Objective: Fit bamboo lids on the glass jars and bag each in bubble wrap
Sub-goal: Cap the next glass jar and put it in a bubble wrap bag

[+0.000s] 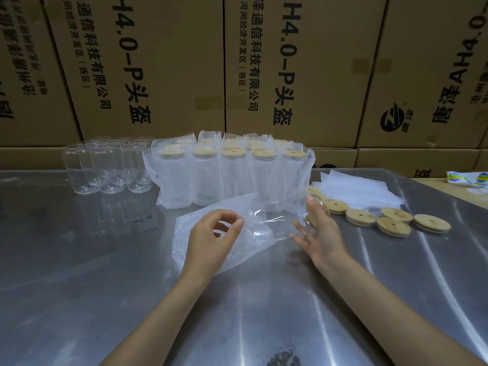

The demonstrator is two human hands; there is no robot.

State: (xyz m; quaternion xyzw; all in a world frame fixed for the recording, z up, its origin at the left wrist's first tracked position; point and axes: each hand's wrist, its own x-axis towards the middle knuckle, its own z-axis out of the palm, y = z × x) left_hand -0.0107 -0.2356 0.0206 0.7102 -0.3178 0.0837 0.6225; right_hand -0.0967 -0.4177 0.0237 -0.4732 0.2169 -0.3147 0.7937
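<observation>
Obscured and cropped items

Rear bagged jars (253,143) hiding behind the front row; jar (286,223) blurring inside the bubble-wrap bag (219,233); cardboard boxes (290,62) and bench (79,286) running off frame; printed packet (466,178) cropping at the right edge.

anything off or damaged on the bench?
Nothing stands out. Bagged jars stand upright in rows, empty jars upright beside them, loose lids lie flat and whole. The right hand holds a lidded jar on its side at the bubble bag mouth.

Stacked cardboard cartons (169,62) behind a shiny steel table (79,260) — printed packet (467,178) at far right.
</observation>
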